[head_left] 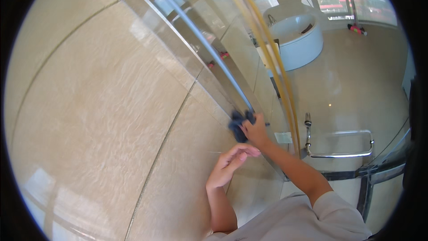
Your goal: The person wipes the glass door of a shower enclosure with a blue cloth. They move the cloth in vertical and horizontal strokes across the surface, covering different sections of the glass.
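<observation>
A bunched dark cloth [238, 124] is gripped in my right hand [255, 130], blurred a little by motion. It lies against the lower part of the long bluish edge [196, 29] of a glass panel, beside the beige tiled wall. My left hand [227, 166] is just below and left of the right one, close to my right forearm. Its fingers are stretched and slightly bent, the thumb stands apart, and nothing is in it. Part of the cloth is hidden behind my right fingers.
A second pane with yellowish edges [278, 69] rises to the right. Near it is a chrome bar handle [341, 155]. Beyond the glass stand a round white bathtub [305, 47] and a pink-and-dark object [356, 29] on the floor by the windows. A dark curved track [381, 169] lies at lower right.
</observation>
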Demonstrator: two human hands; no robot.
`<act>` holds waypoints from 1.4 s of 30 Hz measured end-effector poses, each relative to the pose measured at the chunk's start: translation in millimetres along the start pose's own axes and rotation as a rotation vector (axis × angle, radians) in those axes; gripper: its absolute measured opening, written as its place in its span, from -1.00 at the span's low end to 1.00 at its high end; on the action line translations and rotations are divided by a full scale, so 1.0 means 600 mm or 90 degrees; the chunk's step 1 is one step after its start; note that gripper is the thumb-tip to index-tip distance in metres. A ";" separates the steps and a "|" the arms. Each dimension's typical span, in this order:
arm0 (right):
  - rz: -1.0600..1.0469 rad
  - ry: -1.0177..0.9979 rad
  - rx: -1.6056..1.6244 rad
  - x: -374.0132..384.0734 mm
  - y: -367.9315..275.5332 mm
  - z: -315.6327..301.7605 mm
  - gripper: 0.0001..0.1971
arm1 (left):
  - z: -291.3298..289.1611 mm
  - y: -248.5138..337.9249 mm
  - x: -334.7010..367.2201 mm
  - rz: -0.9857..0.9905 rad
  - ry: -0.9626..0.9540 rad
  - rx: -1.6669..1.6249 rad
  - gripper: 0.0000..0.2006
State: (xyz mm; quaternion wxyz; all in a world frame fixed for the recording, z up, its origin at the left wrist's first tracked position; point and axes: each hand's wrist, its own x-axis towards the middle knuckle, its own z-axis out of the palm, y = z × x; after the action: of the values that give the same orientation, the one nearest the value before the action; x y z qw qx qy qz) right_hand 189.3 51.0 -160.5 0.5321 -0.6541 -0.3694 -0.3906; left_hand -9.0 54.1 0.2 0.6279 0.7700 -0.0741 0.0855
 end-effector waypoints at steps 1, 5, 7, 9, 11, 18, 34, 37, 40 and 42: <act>0.041 -0.090 0.002 -0.057 0.013 -0.016 -0.77 | 0.004 -0.004 0.001 0.017 0.024 -0.020 -0.74; 0.204 -0.274 0.125 -0.149 0.025 -0.070 -0.81 | 0.004 -0.042 0.013 0.043 0.164 -0.073 -0.70; 0.254 -0.240 0.211 -0.126 0.019 -0.108 -0.80 | 0.015 -0.057 0.023 0.029 0.237 -0.096 -0.70; 0.273 -0.221 0.303 -0.080 -0.003 -0.152 -0.78 | 0.015 -0.068 0.022 0.009 0.298 -0.107 -0.72; 0.272 -0.204 0.390 -0.033 -0.009 -0.193 -0.76 | 0.025 -0.083 0.023 -0.015 0.354 -0.087 -0.73; 0.430 -0.230 0.540 -0.032 -0.023 -0.262 -0.62 | 0.134 -0.167 0.016 -0.134 0.362 -0.007 -0.53; 0.307 -0.396 0.358 -0.056 0.056 -0.435 -0.65 | 0.253 -0.125 0.063 -0.116 0.478 0.239 -0.86; 0.324 -0.443 0.408 -0.026 0.086 -0.491 -0.61 | 0.285 -0.099 0.095 -0.104 0.460 0.315 -0.84; 0.472 -0.543 0.479 -0.002 0.103 -0.549 -0.59 | 0.319 -0.092 0.122 -0.103 0.485 0.376 -0.83; 0.432 -0.407 0.450 -0.026 0.117 -0.558 -0.57 | 0.338 -0.099 0.137 -0.051 0.516 0.392 -0.82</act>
State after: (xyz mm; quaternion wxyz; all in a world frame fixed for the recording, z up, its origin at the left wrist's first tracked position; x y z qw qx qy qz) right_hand 206.3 -291.2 -160.0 0.6754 -0.6042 -0.3890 0.1656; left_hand 92.0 -133.5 -77.9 0.3530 0.8266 0.2339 0.3708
